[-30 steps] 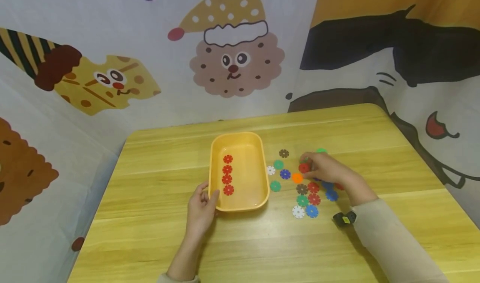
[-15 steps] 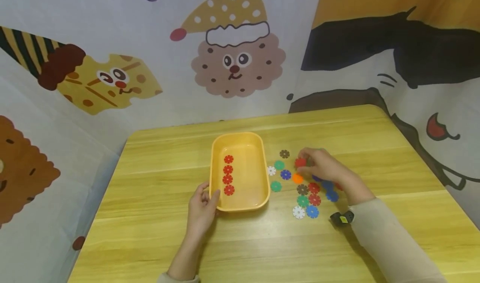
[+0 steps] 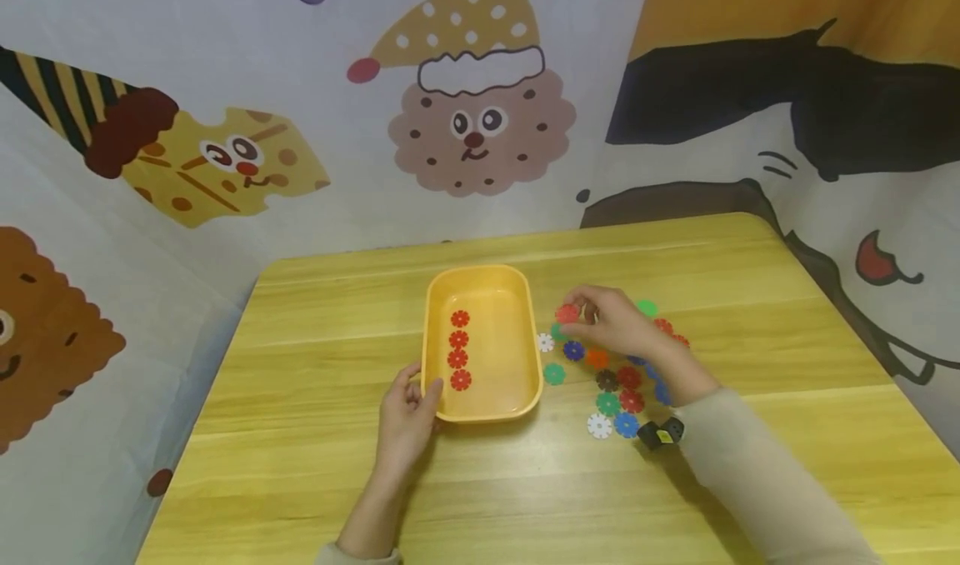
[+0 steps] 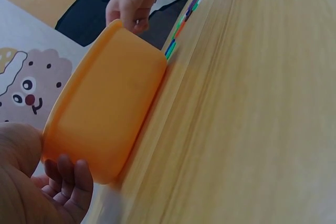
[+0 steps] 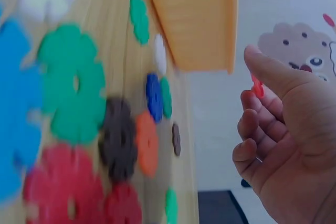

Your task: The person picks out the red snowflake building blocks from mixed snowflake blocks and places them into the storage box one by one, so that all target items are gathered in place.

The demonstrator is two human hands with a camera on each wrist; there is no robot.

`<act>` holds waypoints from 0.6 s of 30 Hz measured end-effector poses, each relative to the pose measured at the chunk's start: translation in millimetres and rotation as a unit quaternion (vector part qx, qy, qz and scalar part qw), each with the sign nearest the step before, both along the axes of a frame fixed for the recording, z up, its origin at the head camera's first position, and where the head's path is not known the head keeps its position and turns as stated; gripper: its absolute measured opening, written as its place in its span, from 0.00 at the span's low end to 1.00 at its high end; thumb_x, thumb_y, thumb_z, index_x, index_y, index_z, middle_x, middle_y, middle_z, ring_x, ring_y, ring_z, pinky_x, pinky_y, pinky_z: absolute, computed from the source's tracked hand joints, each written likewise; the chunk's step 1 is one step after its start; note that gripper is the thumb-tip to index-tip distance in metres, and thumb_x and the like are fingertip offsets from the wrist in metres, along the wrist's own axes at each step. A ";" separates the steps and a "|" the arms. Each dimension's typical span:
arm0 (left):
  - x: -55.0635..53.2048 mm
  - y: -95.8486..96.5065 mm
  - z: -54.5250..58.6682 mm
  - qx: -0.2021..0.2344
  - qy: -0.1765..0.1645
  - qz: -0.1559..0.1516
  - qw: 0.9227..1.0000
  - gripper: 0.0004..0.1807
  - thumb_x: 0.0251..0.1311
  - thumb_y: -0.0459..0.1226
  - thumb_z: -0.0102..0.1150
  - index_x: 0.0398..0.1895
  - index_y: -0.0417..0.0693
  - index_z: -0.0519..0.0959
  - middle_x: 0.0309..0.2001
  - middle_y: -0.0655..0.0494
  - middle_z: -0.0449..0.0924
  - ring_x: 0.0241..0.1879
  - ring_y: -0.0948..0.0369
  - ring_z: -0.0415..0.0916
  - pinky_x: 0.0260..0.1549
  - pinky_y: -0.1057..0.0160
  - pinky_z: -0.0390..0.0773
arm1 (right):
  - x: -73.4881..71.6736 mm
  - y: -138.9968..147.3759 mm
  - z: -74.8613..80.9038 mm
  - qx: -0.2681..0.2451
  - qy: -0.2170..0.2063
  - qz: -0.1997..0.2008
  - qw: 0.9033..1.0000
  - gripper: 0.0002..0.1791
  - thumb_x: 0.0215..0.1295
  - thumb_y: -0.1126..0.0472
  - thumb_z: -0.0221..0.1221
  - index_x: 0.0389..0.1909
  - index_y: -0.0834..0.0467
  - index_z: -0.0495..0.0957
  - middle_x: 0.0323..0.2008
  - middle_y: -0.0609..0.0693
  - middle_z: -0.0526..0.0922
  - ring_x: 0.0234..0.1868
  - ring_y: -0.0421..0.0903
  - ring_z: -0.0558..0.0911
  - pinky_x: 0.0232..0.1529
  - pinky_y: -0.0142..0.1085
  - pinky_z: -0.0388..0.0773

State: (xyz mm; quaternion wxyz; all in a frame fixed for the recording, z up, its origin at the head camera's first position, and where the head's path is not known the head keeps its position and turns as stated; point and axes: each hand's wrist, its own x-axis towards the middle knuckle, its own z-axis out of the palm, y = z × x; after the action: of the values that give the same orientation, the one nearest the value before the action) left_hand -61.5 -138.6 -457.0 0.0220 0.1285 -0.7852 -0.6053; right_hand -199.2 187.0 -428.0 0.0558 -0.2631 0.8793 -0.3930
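Observation:
A yellow rectangular tray [image 3: 502, 340] stands on the wooden table. My left hand [image 3: 405, 419] grips its near left corner, thumb over the rim and fingers against the outer wall, as the left wrist view shows too. Inside, several red notched snowflake discs [image 3: 458, 358] lie in a column along the left side. Right of the tray, my right hand [image 3: 615, 319] holds another red snowflake disc [image 3: 567, 313] between thumb and index finger. In the right wrist view this red disc [image 5: 257, 86] appears edge-on, raised off the table, and the other fingers are loosely curled.
Loose snowflake discs lie right of the tray: a white one [image 3: 599, 426], an orange one [image 3: 597, 358], a dark blue one [image 3: 573, 350], a brown one [image 3: 607, 379] and several green, red and blue ones. A cartoon-printed cloth [image 3: 480, 215] hangs behind the table [image 3: 315, 382].
My right hand has lifted the red disc from the pile and moved left with it toward the tray, uncovering green and red discs behind. The left hand keeps its grip on the tray.

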 end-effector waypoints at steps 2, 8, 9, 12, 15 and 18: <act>0.3 0.1 0.5 0.002 -0.001 0.000 1.000 0.28 0.70 0.37 0.61 0.69 0.36 0.68 0.23 0.54 0.70 0.17 0.60 0.73 0.13 0.69 0.73 | 0.3 -8.2 1.6 -0.004 -0.005 0.005 1.000 0.19 0.61 0.57 0.72 0.49 0.60 0.79 0.29 0.48 0.78 0.29 0.45 0.75 0.27 0.34 0.75; -0.2 -0.1 0.7 0.010 -0.002 0.004 1.000 0.28 0.69 0.38 0.62 0.69 0.38 0.69 0.23 0.54 0.70 0.17 0.60 0.72 0.15 0.69 0.75 | 0.1 -31.3 5.3 -0.017 0.000 0.029 0.999 0.20 0.60 0.56 0.72 0.49 0.60 0.80 0.31 0.46 0.80 0.29 0.44 0.76 0.29 0.33 0.78; -0.4 -0.2 0.5 0.011 -0.002 0.004 1.000 0.28 0.69 0.37 0.62 0.69 0.38 0.69 0.23 0.54 0.69 0.17 0.60 0.72 0.15 0.69 0.75 | 0.0 -34.9 5.9 -0.021 0.005 0.033 0.999 0.20 0.60 0.57 0.73 0.49 0.61 0.80 0.31 0.46 0.80 0.29 0.44 0.77 0.29 0.33 0.78; -0.5 0.1 0.1 0.010 -0.002 0.005 1.000 0.28 0.69 0.37 0.62 0.69 0.38 0.69 0.23 0.55 0.68 0.17 0.61 0.71 0.15 0.68 0.75 | -0.9 -44.7 7.8 -0.031 0.020 0.044 0.998 0.20 0.59 0.58 0.73 0.48 0.62 0.80 0.31 0.46 0.81 0.29 0.42 0.77 0.28 0.33 0.78; -0.5 0.2 -0.4 0.008 -0.004 0.006 1.000 0.28 0.69 0.37 0.62 0.69 0.37 0.69 0.24 0.55 0.68 0.17 0.62 0.70 0.15 0.68 0.75 | -1.6 -54.6 11.1 -0.034 0.031 0.053 0.998 0.21 0.59 0.58 0.73 0.48 0.63 0.80 0.30 0.47 0.80 0.29 0.42 0.77 0.28 0.33 0.78; -0.9 -0.1 -1.3 0.007 -0.004 0.006 1.000 0.28 0.69 0.37 0.62 0.68 0.37 0.69 0.24 0.55 0.68 0.17 0.62 0.70 0.15 0.68 0.75 | -2.6 -65.0 13.9 -0.033 0.039 0.058 0.997 0.21 0.59 0.57 0.73 0.49 0.63 0.80 0.31 0.47 0.81 0.29 0.42 0.77 0.30 0.34 0.78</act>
State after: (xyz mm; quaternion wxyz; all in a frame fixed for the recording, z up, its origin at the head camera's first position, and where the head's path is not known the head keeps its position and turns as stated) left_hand -62.4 -138.7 -458.3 0.0218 0.1362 -0.7805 -0.6097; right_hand -201.7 122.0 -414.1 0.0357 -0.3308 0.8508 -0.4068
